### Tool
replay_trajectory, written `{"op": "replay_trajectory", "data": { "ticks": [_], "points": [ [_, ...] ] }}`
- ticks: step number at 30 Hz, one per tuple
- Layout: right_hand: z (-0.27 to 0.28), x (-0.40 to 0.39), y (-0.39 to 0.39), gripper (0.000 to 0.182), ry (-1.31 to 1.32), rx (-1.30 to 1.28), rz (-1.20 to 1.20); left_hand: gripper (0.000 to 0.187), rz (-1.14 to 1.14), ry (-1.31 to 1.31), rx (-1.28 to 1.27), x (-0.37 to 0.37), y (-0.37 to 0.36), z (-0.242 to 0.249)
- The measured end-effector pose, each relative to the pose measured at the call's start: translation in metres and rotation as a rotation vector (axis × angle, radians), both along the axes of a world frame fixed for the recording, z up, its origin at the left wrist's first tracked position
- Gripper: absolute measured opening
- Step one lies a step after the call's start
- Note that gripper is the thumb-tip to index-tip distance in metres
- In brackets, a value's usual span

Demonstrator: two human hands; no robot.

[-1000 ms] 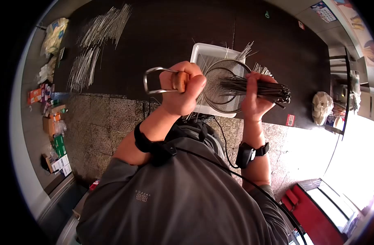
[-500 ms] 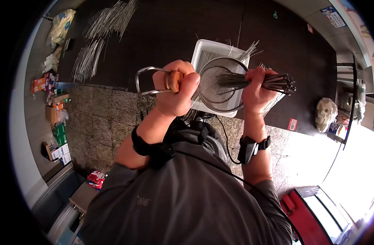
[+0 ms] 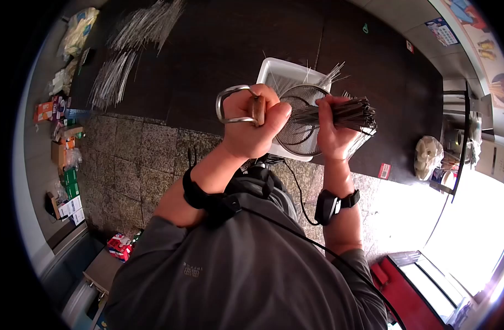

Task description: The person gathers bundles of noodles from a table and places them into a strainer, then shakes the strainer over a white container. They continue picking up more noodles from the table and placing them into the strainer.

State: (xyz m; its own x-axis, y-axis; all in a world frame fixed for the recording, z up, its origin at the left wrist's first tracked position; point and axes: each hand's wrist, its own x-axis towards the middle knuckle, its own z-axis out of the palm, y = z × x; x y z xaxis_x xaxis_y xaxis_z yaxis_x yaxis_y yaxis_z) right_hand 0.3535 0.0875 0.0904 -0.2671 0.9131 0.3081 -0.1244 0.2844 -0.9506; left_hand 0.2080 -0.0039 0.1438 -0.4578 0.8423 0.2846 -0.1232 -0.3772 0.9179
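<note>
My left hand (image 3: 246, 132) is wrapped round the wooden handle (image 3: 258, 110) of a mesh strainer (image 3: 296, 136), whose bent metal loop sticks out to the left. My right hand (image 3: 335, 138) grips a thick bundle of thin metal skewers (image 3: 357, 113). The bundle's left ends lie over the strainer's mesh bowl, and its flat ends fan out to the right of my fist. Under the strainer, a white plastic tray (image 3: 267, 67) stands on the table with more skewers in it; the strainer and my hands hide part of it.
Two loose piles of skewers (image 3: 114, 77) lie at the dark table's (image 3: 219, 33) left end. A red-and-white card (image 3: 384, 170) is near its front edge, with a plastic bag (image 3: 428, 157) to the right. A cable (image 3: 296, 187) hangs by my body.
My two hands have come closer together, the left moving right with the strainer. The mesh bowl now looks narrower and sits partly behind my right hand. The whole view has shifted slightly.
</note>
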Motion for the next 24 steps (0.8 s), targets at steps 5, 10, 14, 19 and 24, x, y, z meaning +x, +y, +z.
{"op": "replay_trajectory", "data": {
  "ticks": [5, 10, 14, 19, 24],
  "points": [
    [0.007, -0.002, 0.005, 0.008, -0.086, 0.022, -0.049, 0.018, 0.019, 0.13, 0.012, -0.003, 0.001, -0.011],
    [-0.001, -0.005, 0.007, 0.008, -0.032, -0.047, -0.207, 0.02, 0.009, 0.101, 0.052, 0.0, -0.002, -0.018],
    [0.004, 0.003, 0.001, 0.009, 0.15, 0.002, -0.197, 0.02, -0.003, 0.032, 0.041, -0.004, -0.003, -0.013],
    [0.001, 0.007, -0.003, 0.016, 0.029, 0.032, -0.106, 0.02, 0.038, 0.087, 0.078, 0.0, 0.0, -0.01],
    [0.012, -0.006, -0.011, 0.014, 0.226, 0.089, -0.205, 0.02, 0.064, 0.16, 0.095, -0.004, -0.002, -0.012]
  ]
}}
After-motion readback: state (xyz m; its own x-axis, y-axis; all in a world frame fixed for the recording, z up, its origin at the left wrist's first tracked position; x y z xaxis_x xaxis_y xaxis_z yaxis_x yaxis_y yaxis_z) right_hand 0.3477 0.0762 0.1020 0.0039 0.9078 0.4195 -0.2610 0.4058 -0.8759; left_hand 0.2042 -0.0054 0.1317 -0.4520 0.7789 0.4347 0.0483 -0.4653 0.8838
